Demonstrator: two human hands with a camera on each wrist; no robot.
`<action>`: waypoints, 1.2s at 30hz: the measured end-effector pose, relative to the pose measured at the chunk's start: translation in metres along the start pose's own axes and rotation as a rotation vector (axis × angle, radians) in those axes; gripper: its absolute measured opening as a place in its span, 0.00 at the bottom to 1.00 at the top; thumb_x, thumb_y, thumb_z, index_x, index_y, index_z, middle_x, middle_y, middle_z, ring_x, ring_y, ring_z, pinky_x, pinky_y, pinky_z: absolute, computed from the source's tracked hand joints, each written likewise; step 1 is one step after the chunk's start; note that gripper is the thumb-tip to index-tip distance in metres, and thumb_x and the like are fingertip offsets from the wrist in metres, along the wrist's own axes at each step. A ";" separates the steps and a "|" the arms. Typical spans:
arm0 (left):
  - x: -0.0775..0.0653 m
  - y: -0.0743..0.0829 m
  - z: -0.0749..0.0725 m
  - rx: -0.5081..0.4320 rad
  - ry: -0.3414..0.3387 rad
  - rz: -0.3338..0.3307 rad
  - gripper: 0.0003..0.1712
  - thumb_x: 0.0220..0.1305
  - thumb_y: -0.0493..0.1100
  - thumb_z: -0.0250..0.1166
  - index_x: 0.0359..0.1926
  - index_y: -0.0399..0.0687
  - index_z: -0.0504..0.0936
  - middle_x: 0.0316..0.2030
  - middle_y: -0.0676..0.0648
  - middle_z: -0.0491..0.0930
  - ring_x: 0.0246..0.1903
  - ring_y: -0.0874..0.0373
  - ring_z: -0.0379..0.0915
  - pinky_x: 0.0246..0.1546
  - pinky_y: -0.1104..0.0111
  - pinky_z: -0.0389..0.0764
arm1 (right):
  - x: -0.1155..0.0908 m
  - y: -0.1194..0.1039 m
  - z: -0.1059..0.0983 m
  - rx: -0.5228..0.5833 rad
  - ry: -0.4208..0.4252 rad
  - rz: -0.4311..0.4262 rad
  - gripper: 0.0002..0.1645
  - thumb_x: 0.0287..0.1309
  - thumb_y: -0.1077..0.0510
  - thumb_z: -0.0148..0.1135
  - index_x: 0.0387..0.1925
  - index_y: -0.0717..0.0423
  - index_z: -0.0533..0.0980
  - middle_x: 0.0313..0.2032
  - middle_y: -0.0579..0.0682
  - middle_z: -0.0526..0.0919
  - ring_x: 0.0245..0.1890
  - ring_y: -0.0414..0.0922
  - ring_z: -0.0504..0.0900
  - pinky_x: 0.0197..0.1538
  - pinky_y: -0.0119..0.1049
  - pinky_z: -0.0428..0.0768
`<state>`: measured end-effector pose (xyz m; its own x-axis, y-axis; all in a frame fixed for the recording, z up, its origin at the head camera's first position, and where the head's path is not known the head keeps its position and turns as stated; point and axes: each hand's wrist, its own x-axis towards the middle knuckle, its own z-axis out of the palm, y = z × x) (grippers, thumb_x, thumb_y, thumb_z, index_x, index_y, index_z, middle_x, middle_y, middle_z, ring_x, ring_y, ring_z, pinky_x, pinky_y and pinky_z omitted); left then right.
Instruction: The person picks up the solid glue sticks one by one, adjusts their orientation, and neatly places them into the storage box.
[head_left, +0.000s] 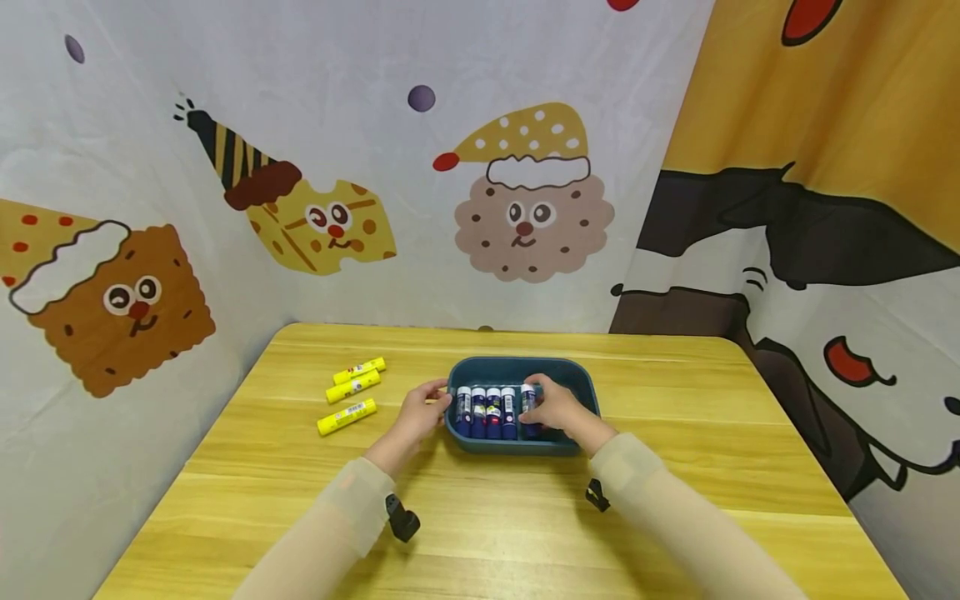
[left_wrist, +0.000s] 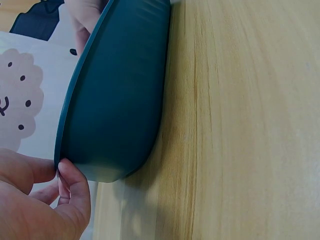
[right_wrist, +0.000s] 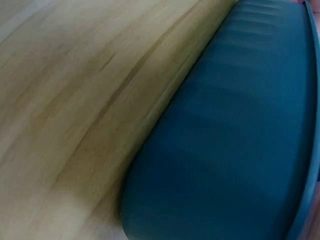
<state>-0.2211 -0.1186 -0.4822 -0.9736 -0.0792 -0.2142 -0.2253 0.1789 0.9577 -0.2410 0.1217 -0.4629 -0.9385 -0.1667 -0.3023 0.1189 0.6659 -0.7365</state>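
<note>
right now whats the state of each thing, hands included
Bin: upright, open-topped, partly filled
Four blue tubes: side by side inside, white ends away from the person
Fifth blue tube: gripped, slightly apart
Left hand: pinching the bin's rim
Right hand: holding the fifth tube
Three yellow tubes: lying on the table

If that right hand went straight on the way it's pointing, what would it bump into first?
Beyond the blue tube it holds, the right hand would probably meet the neighbouring tube to the left, inside the tray; its height above that tube is hard to judge.
</note>
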 end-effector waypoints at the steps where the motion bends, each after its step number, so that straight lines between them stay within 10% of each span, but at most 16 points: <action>1: 0.000 0.000 0.000 0.003 -0.001 -0.001 0.21 0.66 0.35 0.57 0.60 0.40 0.74 0.42 0.42 0.72 0.27 0.61 0.68 0.28 0.70 0.76 | 0.001 0.000 0.002 -0.013 -0.001 0.001 0.41 0.47 0.60 0.73 0.62 0.51 0.64 0.42 0.58 0.77 0.29 0.46 0.77 0.30 0.36 0.79; 25: 0.000 0.000 0.001 -0.010 0.005 -0.002 0.21 0.65 0.34 0.58 0.59 0.40 0.74 0.43 0.41 0.72 0.25 0.61 0.68 0.28 0.69 0.76 | 0.008 0.003 0.012 -0.061 -0.037 -0.026 0.43 0.49 0.62 0.70 0.67 0.54 0.63 0.43 0.59 0.75 0.29 0.47 0.78 0.32 0.38 0.79; 36: 0.000 0.004 -0.007 0.047 0.040 0.066 0.22 0.63 0.36 0.61 0.58 0.39 0.74 0.40 0.41 0.74 0.25 0.60 0.71 0.30 0.63 0.81 | -0.017 0.002 -0.018 -0.127 0.073 -0.212 0.38 0.54 0.59 0.67 0.66 0.55 0.64 0.51 0.63 0.70 0.43 0.53 0.75 0.41 0.44 0.78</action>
<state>-0.2214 -0.1248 -0.4772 -0.9843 -0.1042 -0.1423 -0.1631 0.2312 0.9591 -0.2308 0.1391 -0.4478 -0.9596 -0.2625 -0.1018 -0.1200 0.7084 -0.6955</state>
